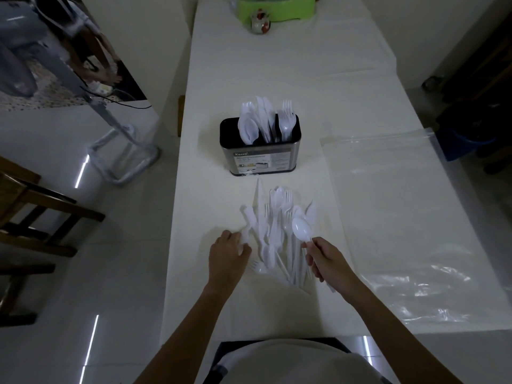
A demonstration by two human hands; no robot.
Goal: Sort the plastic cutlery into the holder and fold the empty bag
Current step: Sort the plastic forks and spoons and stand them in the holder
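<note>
Your right hand is closed on the handle of a white plastic spoon, pinched between thumb and fingers, with the bowl raised over the right side of the cutlery pile and pointing away from you. Your left hand rests at the left edge of that pile with the fingers curled onto a white piece; the frame is dim and the piece blends with its neighbours, so whether it is gripped or only touched cannot be told. The pile is a loose heap of white forks, knives and spoons lying on the white table, directly in front of you and just on your side of the holder. The holder is a dark oval container with a printed label on its near face, standing upright on the table. It already contains sorted cutlery: spoons in the left compartment, knives in the middle, forks on the right, all upright. The clear plastic bag lies flat and unfolded on the table to the right of the pile, reaching the right table edge. A green container stands at the far end of the table.
</note>
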